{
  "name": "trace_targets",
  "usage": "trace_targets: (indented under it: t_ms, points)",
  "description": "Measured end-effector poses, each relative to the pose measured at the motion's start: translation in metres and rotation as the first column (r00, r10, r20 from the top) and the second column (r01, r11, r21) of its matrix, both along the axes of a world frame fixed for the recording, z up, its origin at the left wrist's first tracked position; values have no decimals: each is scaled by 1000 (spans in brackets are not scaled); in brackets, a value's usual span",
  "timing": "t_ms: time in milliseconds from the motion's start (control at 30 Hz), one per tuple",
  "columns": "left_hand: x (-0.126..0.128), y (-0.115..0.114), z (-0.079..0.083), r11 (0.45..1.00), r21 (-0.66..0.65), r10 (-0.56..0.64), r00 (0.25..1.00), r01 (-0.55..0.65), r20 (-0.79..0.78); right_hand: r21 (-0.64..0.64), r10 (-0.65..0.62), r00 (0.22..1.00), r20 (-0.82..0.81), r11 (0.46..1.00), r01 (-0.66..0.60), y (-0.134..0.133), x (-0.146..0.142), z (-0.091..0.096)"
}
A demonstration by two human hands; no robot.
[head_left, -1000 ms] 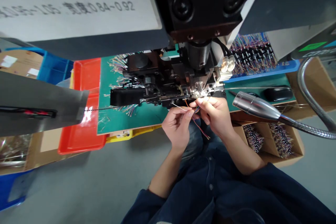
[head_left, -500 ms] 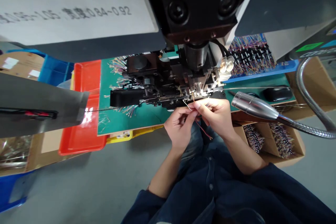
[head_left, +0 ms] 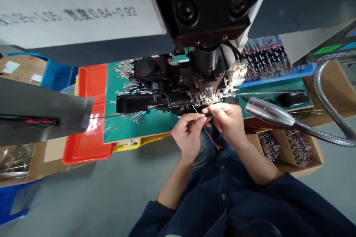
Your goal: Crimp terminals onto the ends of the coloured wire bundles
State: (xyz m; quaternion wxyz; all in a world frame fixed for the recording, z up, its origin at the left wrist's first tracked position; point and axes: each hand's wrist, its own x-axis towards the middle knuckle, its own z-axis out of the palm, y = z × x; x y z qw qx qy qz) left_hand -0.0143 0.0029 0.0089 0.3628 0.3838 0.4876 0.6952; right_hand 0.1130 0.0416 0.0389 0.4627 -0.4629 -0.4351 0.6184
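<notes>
Thin coloured wires (head_left: 211,139) run between my fingers, with dark red ends hanging below and a pale one sticking up on the left. My left hand (head_left: 188,132) pinches the wires between thumb and index finger. Just right of it, my right hand (head_left: 228,120) also pinches the wires, close under the lit metal die area (head_left: 209,98) of a press machine (head_left: 207,59). One orange wire end reaches up toward that die; whether it touches is too small to tell. The fingertips partly hide the middle of the wires.
A red tray (head_left: 89,152) lies left on the green mat (head_left: 155,127). Wire bundles (head_left: 129,70) spread behind the machine, and more fill a blue tray (head_left: 294,72) at right. A lamp head (head_left: 269,113) juts in beside my right hand. A cardboard box (head_left: 308,168) holds further bundles.
My left hand has shifted slightly left and down, drawing a little away from the right hand. The hanging wire ends have swung left. The right hand stays nearly in place, still pinching.
</notes>
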Motion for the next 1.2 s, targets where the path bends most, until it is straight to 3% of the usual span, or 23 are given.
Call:
trace_targets:
  t_ms: [467, 667, 800, 1200]
  points:
    - [0, 2, 1, 1000, 2, 12, 1000, -12, 10, 12, -10, 999, -44, 1000, 11, 0, -1, -4]
    - [-1, 0, 6, 999, -31, -45, 998, 44, -33, 72, 42, 998, 50, 996, -45, 1, 2, 9]
    - [-1, -1, 8, 995, -45, -95, 994, 93, -46, 113, 6, 999, 50, 994, -11, 0, 2, 16]
    - [-3, -2, 10, 990, -84, -118, 993, 116, -28, 48, 30, 999, 24, 998, -31, 0, 2, 11]
